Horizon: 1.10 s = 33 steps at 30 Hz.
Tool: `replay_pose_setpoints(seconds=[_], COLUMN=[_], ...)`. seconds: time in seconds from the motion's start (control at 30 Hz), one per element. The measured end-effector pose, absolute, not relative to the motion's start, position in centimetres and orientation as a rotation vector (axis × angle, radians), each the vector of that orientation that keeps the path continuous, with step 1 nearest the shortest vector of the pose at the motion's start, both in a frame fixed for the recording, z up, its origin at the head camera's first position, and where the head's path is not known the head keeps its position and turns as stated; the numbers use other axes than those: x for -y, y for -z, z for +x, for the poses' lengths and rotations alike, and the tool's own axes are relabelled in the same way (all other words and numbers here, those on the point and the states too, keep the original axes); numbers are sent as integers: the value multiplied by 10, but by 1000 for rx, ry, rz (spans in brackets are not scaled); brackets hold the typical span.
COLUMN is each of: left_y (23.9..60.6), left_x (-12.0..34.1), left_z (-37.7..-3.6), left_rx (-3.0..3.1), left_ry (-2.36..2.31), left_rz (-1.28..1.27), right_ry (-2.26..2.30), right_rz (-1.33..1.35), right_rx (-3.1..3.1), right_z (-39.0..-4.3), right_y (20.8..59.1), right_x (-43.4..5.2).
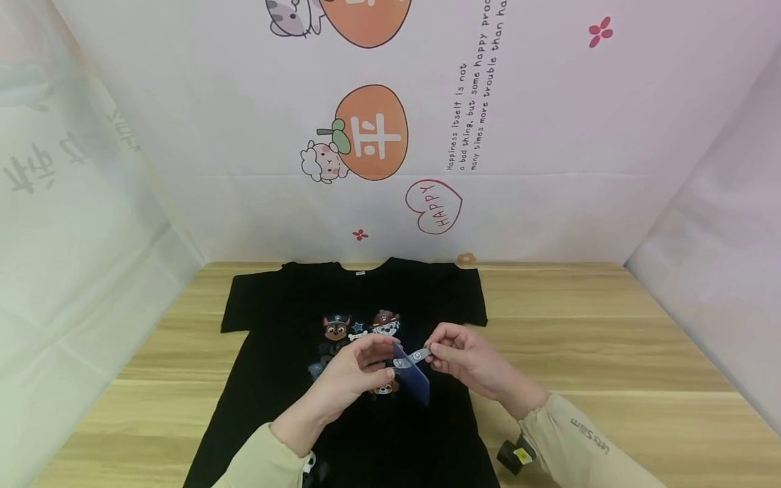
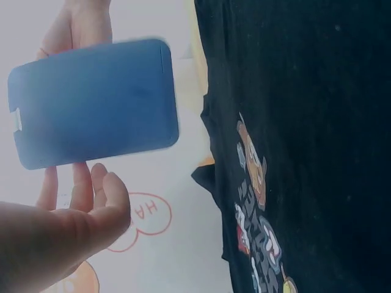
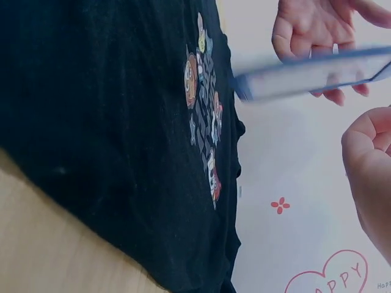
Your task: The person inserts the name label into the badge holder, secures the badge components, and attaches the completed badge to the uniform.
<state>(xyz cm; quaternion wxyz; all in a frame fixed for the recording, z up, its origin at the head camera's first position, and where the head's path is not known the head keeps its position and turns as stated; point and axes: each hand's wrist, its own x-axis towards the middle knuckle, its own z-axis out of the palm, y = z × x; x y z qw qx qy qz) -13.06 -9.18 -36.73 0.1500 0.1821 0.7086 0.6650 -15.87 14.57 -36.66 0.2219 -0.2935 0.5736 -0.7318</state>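
Observation:
A flat blue card holder point(image 1: 413, 379) with a clear snap strap point(image 1: 419, 354) hangs tilted over the printed front of a black T-shirt point(image 1: 281, 407). My right hand point(image 1: 466, 359) pinches the end of the strap between thumb and curled fingers. On the other side, my left hand point(image 1: 350, 373) is held beside the card holder, its loosely bent fingers and thumb right at the near edge. In the left wrist view the card holder point(image 2: 95, 104) shows its plain blue face and a notch on one short side. From the right wrist it appears nearly edge-on and blurred.
The T-shirt lies spread on a wood-grain table point(image 1: 586, 339), sleeves out and collar toward the back. A white printed cloth point(image 1: 537, 135) rises behind, with more cloth at both sides. A black wrist device point(image 1: 515, 455) sits below the right sleeve cuff.

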Motion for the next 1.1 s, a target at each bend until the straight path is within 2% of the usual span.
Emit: replay_pose_setpoints(seconds=[0.53, 1.1], left_y=[367, 361], left_x=[83, 80], left_z=[-132, -130], left_rx=[-1968, -2036], left_ry=[-1951, -1798], left_rz=[475, 488], right_ry=[1921, 1769], right_rz=[-807, -832], right_rx=[-1785, -2071], right_z=[-157, -159], right_y=[362, 358], right_x=[-142, -135])
